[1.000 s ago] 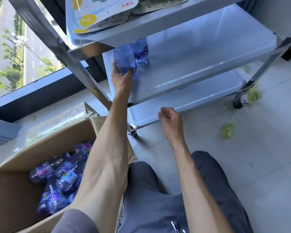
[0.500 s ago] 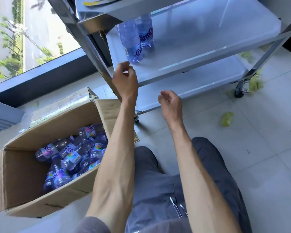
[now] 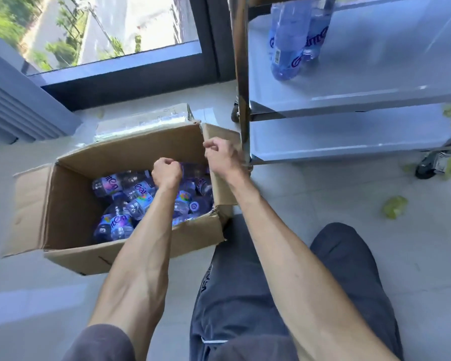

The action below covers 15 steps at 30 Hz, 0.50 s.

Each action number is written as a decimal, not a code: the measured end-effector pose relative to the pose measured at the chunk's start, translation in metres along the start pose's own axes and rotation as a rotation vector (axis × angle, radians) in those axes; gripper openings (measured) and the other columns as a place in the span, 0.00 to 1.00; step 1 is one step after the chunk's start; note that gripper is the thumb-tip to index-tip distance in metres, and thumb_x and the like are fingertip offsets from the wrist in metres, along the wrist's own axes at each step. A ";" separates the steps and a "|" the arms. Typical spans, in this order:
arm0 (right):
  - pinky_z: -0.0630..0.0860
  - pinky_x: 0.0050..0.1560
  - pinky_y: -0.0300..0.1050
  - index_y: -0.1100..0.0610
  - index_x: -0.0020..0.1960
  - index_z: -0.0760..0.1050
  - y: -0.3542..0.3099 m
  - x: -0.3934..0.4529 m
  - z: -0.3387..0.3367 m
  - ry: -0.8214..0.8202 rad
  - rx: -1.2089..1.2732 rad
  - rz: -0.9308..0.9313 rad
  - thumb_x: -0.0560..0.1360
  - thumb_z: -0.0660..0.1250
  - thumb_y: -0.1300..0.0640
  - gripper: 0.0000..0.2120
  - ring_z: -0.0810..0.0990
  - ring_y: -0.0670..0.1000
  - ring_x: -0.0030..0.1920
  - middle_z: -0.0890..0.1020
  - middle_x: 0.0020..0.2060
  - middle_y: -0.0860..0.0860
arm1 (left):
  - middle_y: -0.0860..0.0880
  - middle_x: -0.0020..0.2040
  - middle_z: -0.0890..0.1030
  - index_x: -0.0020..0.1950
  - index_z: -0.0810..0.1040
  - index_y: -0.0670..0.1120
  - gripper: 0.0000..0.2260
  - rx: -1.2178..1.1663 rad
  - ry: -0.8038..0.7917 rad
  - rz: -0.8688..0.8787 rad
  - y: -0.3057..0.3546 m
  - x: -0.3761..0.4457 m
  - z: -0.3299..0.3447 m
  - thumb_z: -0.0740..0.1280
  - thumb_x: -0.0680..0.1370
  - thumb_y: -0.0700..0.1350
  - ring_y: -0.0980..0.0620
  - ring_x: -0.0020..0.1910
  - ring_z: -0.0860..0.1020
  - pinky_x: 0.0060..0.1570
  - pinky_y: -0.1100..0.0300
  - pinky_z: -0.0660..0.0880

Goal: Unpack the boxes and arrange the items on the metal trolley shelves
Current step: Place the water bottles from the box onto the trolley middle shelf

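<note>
The left hand [image 3: 167,173] is hanging over the open cardboard box [image 3: 71,204] with its fingers curled into a loose fist; nothing is showing inside the curl, and whether the fingertips are touching a bottle underneath cannot be told. The right hand [image 3: 223,156] is hovering at the box's near-side flap [image 3: 220,183], fingers likewise curled and holding nothing visible. Both are placed, by the look of it, to reach for the next bottles. Inside the box, the loose bottles [image 3: 130,199] are lying on their sides in a jumbled heap, crowded toward the trolley end, while the far end is showing bare cardboard. The box is sitting on the floor just beside the trolley post [image 3: 241,74], presumably to keep the carry short. On the middle shelf [image 3: 375,82], two bottles [image 3: 294,40] are standing upright, touching, in the corner by the post. The bottom shelf [image 3: 349,136] is showing nothing on its visible part, so most of the unpacking appears to be waiting.
</note>
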State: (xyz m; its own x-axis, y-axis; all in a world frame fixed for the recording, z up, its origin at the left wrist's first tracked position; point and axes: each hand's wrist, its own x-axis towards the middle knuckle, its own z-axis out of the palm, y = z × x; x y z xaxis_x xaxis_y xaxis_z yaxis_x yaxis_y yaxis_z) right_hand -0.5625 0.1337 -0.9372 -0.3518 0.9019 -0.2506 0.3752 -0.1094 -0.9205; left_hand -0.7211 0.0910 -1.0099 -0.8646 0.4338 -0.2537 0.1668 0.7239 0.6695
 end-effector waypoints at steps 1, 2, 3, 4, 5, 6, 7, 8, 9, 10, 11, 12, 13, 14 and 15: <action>0.72 0.61 0.43 0.61 0.61 0.79 0.001 0.003 0.019 -0.062 -0.040 0.033 0.76 0.61 0.66 0.16 0.78 0.55 0.61 0.81 0.59 0.57 | 0.41 0.56 0.83 0.55 0.84 0.45 0.13 0.056 -0.047 -0.046 -0.016 0.008 -0.002 0.64 0.74 0.41 0.41 0.59 0.79 0.58 0.57 0.73; 0.71 0.62 0.43 0.62 0.62 0.78 0.004 0.006 0.038 -0.101 -0.081 0.074 0.75 0.61 0.66 0.17 0.77 0.56 0.63 0.80 0.61 0.58 | 0.40 0.55 0.83 0.54 0.84 0.43 0.13 0.099 -0.096 -0.087 -0.032 0.016 -0.002 0.64 0.74 0.41 0.39 0.58 0.79 0.58 0.55 0.74; 0.70 0.63 0.44 0.62 0.63 0.77 0.007 0.010 0.054 -0.119 -0.122 0.122 0.75 0.61 0.66 0.18 0.75 0.58 0.64 0.79 0.62 0.59 | 0.38 0.54 0.83 0.52 0.84 0.42 0.11 0.137 -0.143 -0.112 -0.047 0.022 -0.001 0.64 0.73 0.40 0.38 0.57 0.79 0.57 0.53 0.75; 0.70 0.63 0.45 0.63 0.63 0.76 0.012 0.013 0.069 -0.128 -0.167 0.177 0.75 0.61 0.64 0.18 0.75 0.59 0.65 0.78 0.63 0.61 | 0.37 0.52 0.84 0.48 0.83 0.42 0.09 0.178 -0.196 -0.124 -0.058 0.026 0.000 0.65 0.72 0.40 0.38 0.55 0.81 0.56 0.52 0.77; 0.71 0.62 0.46 0.64 0.63 0.76 0.018 0.016 0.082 -0.137 -0.215 0.245 0.75 0.62 0.63 0.18 0.75 0.61 0.65 0.78 0.63 0.62 | 0.37 0.49 0.84 0.43 0.82 0.43 0.06 0.211 -0.251 -0.136 -0.070 0.030 0.005 0.66 0.71 0.40 0.38 0.51 0.82 0.53 0.50 0.79; 0.71 0.62 0.47 0.65 0.63 0.75 0.025 0.017 0.091 -0.150 -0.261 0.318 0.75 0.62 0.62 0.18 0.75 0.62 0.65 0.77 0.63 0.63 | 0.36 0.48 0.84 0.41 0.81 0.43 0.04 0.239 -0.299 -0.159 -0.080 0.033 0.010 0.67 0.70 0.40 0.39 0.47 0.83 0.49 0.49 0.81; 0.72 0.61 0.47 0.66 0.64 0.74 0.035 0.018 0.099 -0.160 -0.295 0.382 0.76 0.63 0.62 0.18 0.75 0.62 0.65 0.77 0.63 0.64 | 0.36 0.45 0.84 0.42 0.81 0.42 0.04 0.242 -0.350 -0.188 -0.084 0.030 0.012 0.68 0.69 0.40 0.41 0.39 0.83 0.42 0.49 0.82; 0.72 0.60 0.46 0.67 0.64 0.74 0.044 0.019 0.104 -0.155 -0.312 0.431 0.76 0.63 0.62 0.18 0.74 0.62 0.65 0.77 0.63 0.63 | 0.36 0.41 0.83 0.46 0.80 0.40 0.08 0.230 -0.416 -0.237 -0.091 0.029 0.017 0.69 0.70 0.41 0.45 0.30 0.81 0.30 0.53 0.80; 0.71 0.61 0.46 0.67 0.64 0.73 0.054 0.019 0.108 -0.135 -0.312 0.476 0.77 0.63 0.62 0.17 0.74 0.61 0.66 0.76 0.64 0.63 | 0.37 0.36 0.80 0.51 0.79 0.37 0.11 0.210 -0.476 -0.284 -0.095 0.026 0.021 0.68 0.71 0.43 0.47 0.24 0.77 0.22 0.58 0.74; 0.70 0.62 0.45 0.66 0.66 0.72 0.062 0.018 0.112 -0.112 -0.294 0.521 0.77 0.62 0.62 0.18 0.74 0.61 0.66 0.76 0.65 0.62 | 0.38 0.33 0.79 0.51 0.78 0.36 0.13 0.215 -0.536 -0.324 -0.094 0.019 0.024 0.68 0.72 0.44 0.48 0.21 0.76 0.20 0.61 0.71; 0.69 0.63 0.46 0.66 0.67 0.70 0.068 0.019 0.114 -0.080 -0.256 0.565 0.78 0.62 0.63 0.19 0.73 0.61 0.67 0.74 0.66 0.63 | 0.38 0.32 0.79 0.50 0.76 0.36 0.14 0.229 -0.586 -0.344 -0.091 0.014 0.027 0.67 0.72 0.45 0.47 0.21 0.78 0.21 0.62 0.72; 0.69 0.63 0.46 0.65 0.68 0.69 0.071 0.020 0.116 -0.045 -0.215 0.598 0.78 0.61 0.62 0.19 0.73 0.61 0.67 0.74 0.66 0.63 | 0.39 0.31 0.80 0.49 0.76 0.35 0.14 0.245 -0.624 -0.339 -0.088 0.009 0.029 0.67 0.72 0.46 0.46 0.23 0.79 0.23 0.60 0.75; 0.69 0.63 0.46 0.64 0.69 0.69 0.073 0.022 0.118 -0.010 -0.170 0.616 0.78 0.60 0.62 0.19 0.73 0.61 0.66 0.74 0.66 0.63 | 0.40 0.30 0.80 0.46 0.75 0.36 0.12 0.264 -0.650 -0.316 -0.084 0.005 0.031 0.67 0.72 0.45 0.46 0.24 0.80 0.24 0.60 0.75; 0.69 0.62 0.46 0.63 0.68 0.69 0.074 0.024 0.118 0.013 -0.133 0.623 0.78 0.60 0.61 0.19 0.73 0.62 0.66 0.75 0.66 0.63 | 0.41 0.29 0.80 0.45 0.74 0.38 0.09 0.276 -0.656 -0.284 -0.082 0.002 0.033 0.68 0.71 0.43 0.47 0.24 0.80 0.24 0.60 0.76; 0.70 0.62 0.46 0.63 0.68 0.71 0.076 0.027 0.119 0.024 -0.099 0.621 0.78 0.60 0.61 0.19 0.74 0.61 0.65 0.75 0.65 0.62 | 0.42 0.29 0.80 0.43 0.74 0.40 0.07 0.288 -0.642 -0.252 -0.080 0.002 0.034 0.69 0.70 0.42 0.47 0.24 0.80 0.25 0.60 0.77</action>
State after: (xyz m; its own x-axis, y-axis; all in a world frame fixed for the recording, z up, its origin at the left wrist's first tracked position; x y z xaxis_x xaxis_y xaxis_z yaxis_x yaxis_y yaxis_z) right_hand -0.6452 0.0997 -1.0493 -0.0241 0.6919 -0.7216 0.5813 -0.5776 -0.5732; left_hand -0.7198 0.0522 -1.0877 -0.4606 0.4006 -0.7920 0.1942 0.9162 0.3505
